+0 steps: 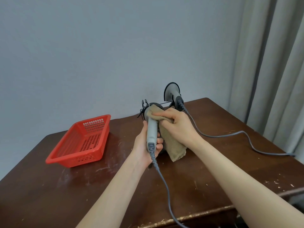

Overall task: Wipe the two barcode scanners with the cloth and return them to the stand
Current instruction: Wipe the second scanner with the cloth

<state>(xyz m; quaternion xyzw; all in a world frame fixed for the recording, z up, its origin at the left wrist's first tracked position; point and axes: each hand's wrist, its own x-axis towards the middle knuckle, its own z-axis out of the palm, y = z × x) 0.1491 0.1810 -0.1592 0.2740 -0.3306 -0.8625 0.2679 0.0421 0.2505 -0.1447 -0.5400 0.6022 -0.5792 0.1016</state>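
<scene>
1 grey-blue wall (98, 46) at the back, 1 dark brown wooden worktop (213, 170) with scuffs and pale scratches, 1 grey curtain (271, 63) far right. 1 red perforated plastic basket (65, 142) on the left of the worktop, well apart from the rest. 2 hands in view, bare forearms. Left hand (144, 145) is wrapped round the lower handle of 1 grey scanner (152, 130), held above the worktop just in front of the stand's left end, head pointing away toward the wall. Right hand (179, 124) is curled round 1 tan cloth (174, 147) and presses it onto that scanner's head; the rest of the cloth hangs down to the right of the handle. 2 scanners total: the second scanner (172, 92) sits at the right end of 1 black wire stand (144, 104) at the back of the worktop, wide end up. The stand's left prongs are free. 2 grey cables: the held scanner's cable (164, 181) drops off the front edge, the other cable (230, 134) snakes right across the worktop.
</scene>
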